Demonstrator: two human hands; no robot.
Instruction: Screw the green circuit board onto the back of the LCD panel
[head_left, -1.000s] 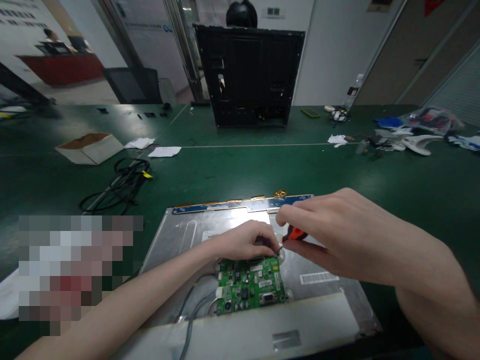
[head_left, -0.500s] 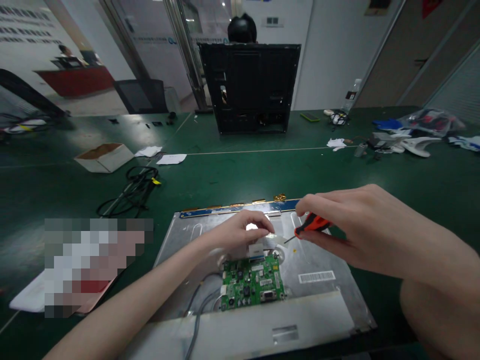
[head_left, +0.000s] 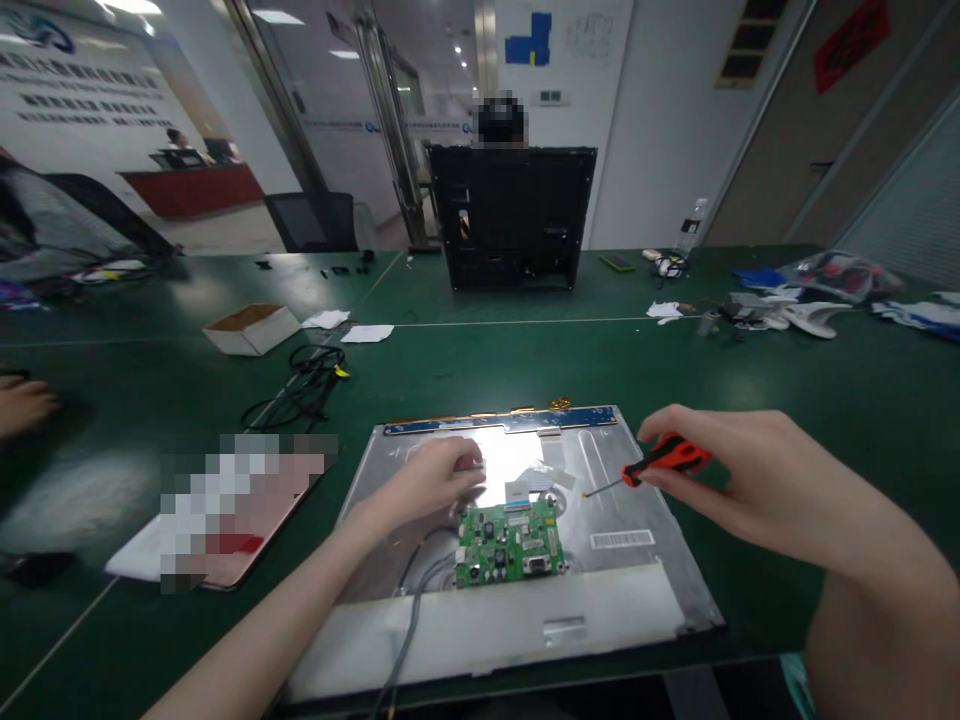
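My right hand [head_left: 750, 480] grips a red-and-black screwdriver [head_left: 671, 458]. Its thin shaft points left, and the tip appears over a small yellow speck on the metal back of a display panel [head_left: 600, 460]. Whether the tip touches the metal, I cannot tell. Over the panel's left half, my left hand [head_left: 439, 475] has loosely curled fingers, slightly apart, with nothing visible in them. A green circuit board [head_left: 510, 542] lies on the panel, joined to a pale ribbon cable [head_left: 517, 493]. Beside that cable is a piece of clear film [head_left: 551, 477].
At the left lie a pink-backed flat item [head_left: 277, 520], black cables [head_left: 300, 385] and an open carton [head_left: 255, 328]. A black monitor housing [head_left: 517, 220] stands opposite, a person behind it. Another person's hand [head_left: 26, 405] rests at the left edge. Plastic bags [head_left: 840, 275] lie far right.
My left hand has drawn left, away from the film and ribbon cable. The screwdriver in my right hand has shifted right and slightly down over the panel. The camera view has tilted up.
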